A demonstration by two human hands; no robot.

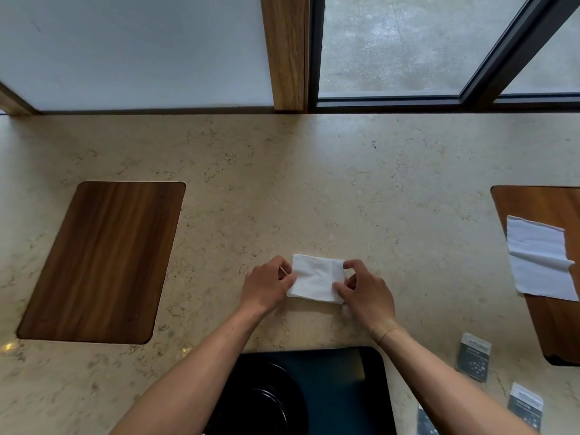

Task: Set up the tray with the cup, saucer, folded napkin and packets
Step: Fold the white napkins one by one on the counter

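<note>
Head view. The napkin (315, 277) lies on the marble counter (282, 189), just beyond the far edge of the black tray (348, 381). The left hand (266, 285) pinches the napkin's left edge with curled fingers. The right hand (365, 288) pinches the right edge between thumb and forefinger. Both hands grip the napkin; neither hangs idle.

A dark saucer (263, 403) sits on the left part of the tray. No cup is visible. Three dark packets lie on the counter to the right of the tray: one (474, 356) farthest from the person, one (525, 406) nearer, and one (426, 419) partly hidden behind the right forearm. A second white napkin (538, 262) rests on the wooden board (546, 324) at the right. A bare wooden board (100, 262) lies at the left.

Step in hand, as judged: folding the napkin. Procedure:
1. Align opposite edges before pressing.
2. Hold one side flat on the counter while the other side turns over.
3. Run the fingers along the fold to set a crease.
4. Carry the folded napkin to the bare right part of the tray.

Writing: the packets bear pale print and dot patterns. The text is too small to read. No brand can be identified.
</note>
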